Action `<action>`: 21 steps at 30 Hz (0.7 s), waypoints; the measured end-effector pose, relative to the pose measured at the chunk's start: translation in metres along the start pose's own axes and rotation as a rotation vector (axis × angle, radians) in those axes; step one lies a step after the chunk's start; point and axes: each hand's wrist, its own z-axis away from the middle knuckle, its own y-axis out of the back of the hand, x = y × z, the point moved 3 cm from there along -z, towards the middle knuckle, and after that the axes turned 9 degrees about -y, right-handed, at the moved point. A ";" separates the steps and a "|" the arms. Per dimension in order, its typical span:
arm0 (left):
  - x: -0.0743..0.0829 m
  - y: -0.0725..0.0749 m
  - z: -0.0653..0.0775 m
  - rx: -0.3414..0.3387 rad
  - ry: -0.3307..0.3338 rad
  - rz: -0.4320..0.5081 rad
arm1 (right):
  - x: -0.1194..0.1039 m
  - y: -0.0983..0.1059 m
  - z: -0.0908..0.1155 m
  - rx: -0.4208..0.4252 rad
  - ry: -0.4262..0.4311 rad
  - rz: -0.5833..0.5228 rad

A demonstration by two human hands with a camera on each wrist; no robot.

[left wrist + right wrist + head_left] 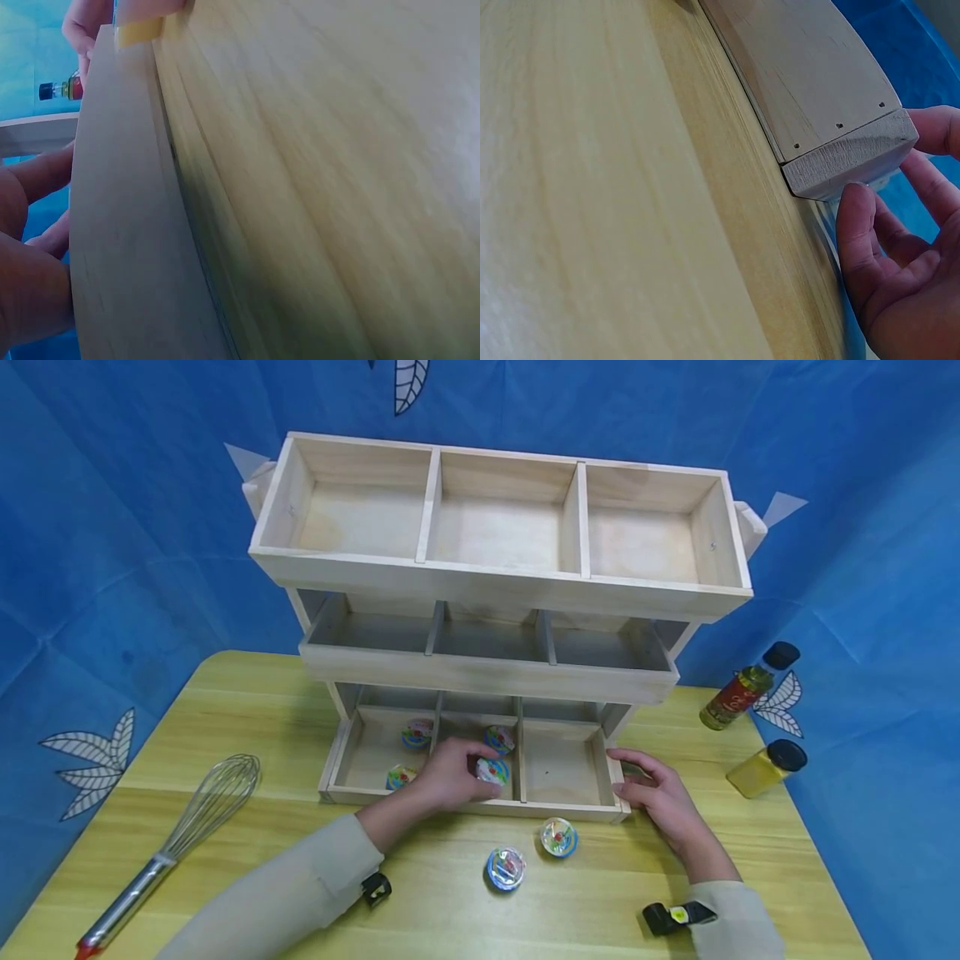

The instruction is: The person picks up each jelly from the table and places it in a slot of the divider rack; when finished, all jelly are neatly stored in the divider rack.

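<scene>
In the head view my left hand point(452, 774) pinches a small jelly cup point(492, 772) by its sides, low in the middle compartment of the wooden rack's bottom tray point(555, 810). Just behind it stands another jelly cup point(499, 739). The left compartment contains two more, one at the back point(417, 732) and one in front point(401, 777), partly behind my wrist. My right hand point(667, 799) touches the tray's right end, index finger at the top edge and thumb point(856, 206) beside the end face. The left wrist view hides the held cup behind the tray's front board point(127, 202).
Two jelly cups, one nearer the tray point(558, 837) and one closer to me point(506, 868), stand on the table. To the left lies a whisk point(191, 835). An oil bottle point(738, 695) and a yellow jar point(757, 770) stand right of the rack point(495, 581).
</scene>
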 end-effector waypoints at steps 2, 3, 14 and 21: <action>0.000 -0.002 -0.002 -0.015 0.011 -0.010 | 0.000 0.000 0.000 -0.002 0.002 -0.001; 0.000 -0.002 -0.003 -0.023 0.021 -0.014 | 0.000 0.000 0.000 -0.001 0.003 -0.001; -0.002 -0.006 -0.011 -0.052 0.073 -0.070 | 0.000 0.001 -0.001 0.007 0.009 0.010; -0.006 -0.006 -0.012 -0.080 0.060 -0.049 | 0.002 0.001 -0.002 0.005 0.006 -0.003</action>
